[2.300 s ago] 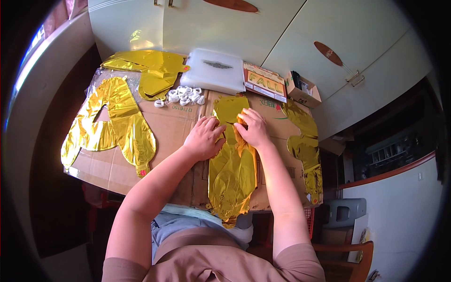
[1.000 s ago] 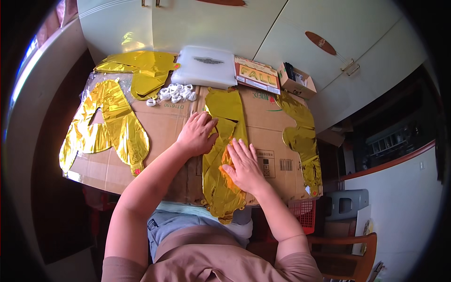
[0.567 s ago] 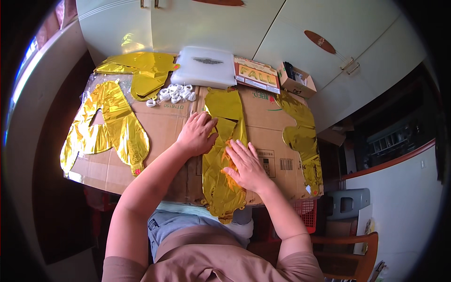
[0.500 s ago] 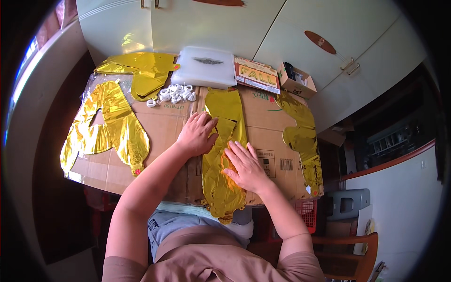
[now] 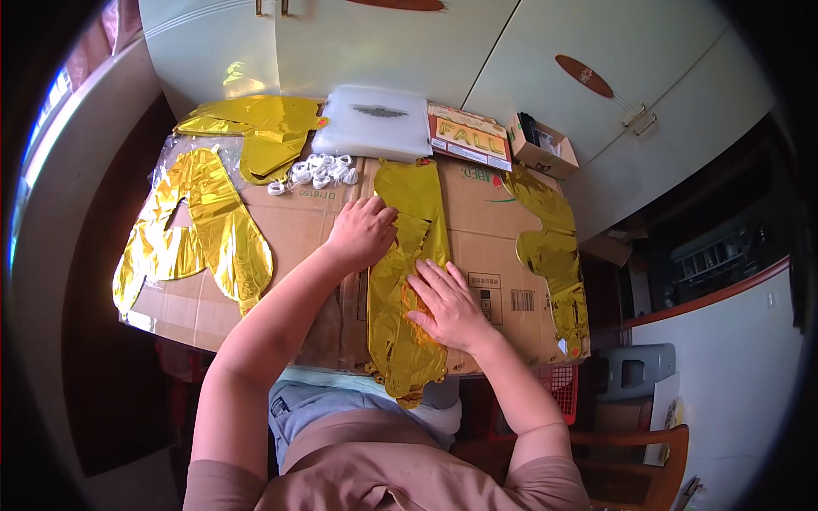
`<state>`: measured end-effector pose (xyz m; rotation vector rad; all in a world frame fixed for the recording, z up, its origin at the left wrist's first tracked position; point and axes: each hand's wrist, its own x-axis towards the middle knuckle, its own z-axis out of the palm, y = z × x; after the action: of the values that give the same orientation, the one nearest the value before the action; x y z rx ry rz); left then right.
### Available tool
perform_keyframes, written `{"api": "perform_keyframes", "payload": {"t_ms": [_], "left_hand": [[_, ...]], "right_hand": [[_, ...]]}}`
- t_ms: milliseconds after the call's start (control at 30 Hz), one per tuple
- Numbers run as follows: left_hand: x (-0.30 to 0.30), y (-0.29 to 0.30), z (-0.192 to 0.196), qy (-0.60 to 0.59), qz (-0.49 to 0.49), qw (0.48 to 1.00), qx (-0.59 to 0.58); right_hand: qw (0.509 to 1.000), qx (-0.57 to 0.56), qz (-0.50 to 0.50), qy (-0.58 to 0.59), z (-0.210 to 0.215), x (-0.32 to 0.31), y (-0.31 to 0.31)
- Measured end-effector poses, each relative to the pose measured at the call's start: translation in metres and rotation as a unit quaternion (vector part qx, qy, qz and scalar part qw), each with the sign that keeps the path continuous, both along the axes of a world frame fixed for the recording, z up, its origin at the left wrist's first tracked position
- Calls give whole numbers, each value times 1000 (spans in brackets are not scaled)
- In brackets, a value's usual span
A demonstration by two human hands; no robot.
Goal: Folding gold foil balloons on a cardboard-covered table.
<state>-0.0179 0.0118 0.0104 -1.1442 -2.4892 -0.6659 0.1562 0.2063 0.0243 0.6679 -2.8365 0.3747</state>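
A flat gold foil balloon [image 5: 400,294] lies lengthwise in front of me on a cardboard sheet, its near end hanging past the cardboard's edge. At its left edge, my left hand [image 5: 364,232] is closed with curled fingers on the foil; the fingertips are partly hidden. My right hand [image 5: 449,304] lies flat on the balloon's right side, fingers stretched out and spread. To the left is an A-shaped gold foil balloon [image 5: 234,230]. Another gold foil balloon [image 5: 550,247] lies along the right side, and a folded gold foil piece [image 5: 256,128] at the far left.
Several white ribbon coils [image 5: 320,170] lie behind my left hand. Along the back stand a translucent plastic case [image 5: 375,132], a flat printed package [image 5: 468,140] and a small cardboard box [image 5: 543,149]. Cabinets [image 5: 375,43] rise behind. A wooden chair [image 5: 673,464] is at the lower right.
My left hand's fingers and thumb have drawn in more tightly at the foil's left edge, and the hand has turned slightly. My right hand stays flat on the balloon.
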Motion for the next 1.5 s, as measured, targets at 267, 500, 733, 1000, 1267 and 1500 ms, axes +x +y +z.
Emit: {"api": "perform_keyframes", "payload": {"t_ms": [267, 500, 733, 1000, 1267, 1500], "left_hand": [[3, 6, -2, 65, 1, 998, 8], [1, 9, 8, 75, -8, 997, -17], [-12, 35, 15, 99, -246, 963, 49], [-27, 56, 0, 6, -331, 943, 47], [-24, 53, 8, -50, -308, 950, 15], [-25, 52, 7, -68, -297, 953, -13]], "right_hand": [[1000, -6, 10, 8, 0, -1, 1], [1000, -10, 17, 7, 5, -4, 2], [999, -23, 15, -17, 7, -5, 3], [999, -41, 20, -21, 4, -6, 3], [999, -43, 15, -21, 4, -4, 4], [998, -52, 20, -23, 2, -5, 4]]}}
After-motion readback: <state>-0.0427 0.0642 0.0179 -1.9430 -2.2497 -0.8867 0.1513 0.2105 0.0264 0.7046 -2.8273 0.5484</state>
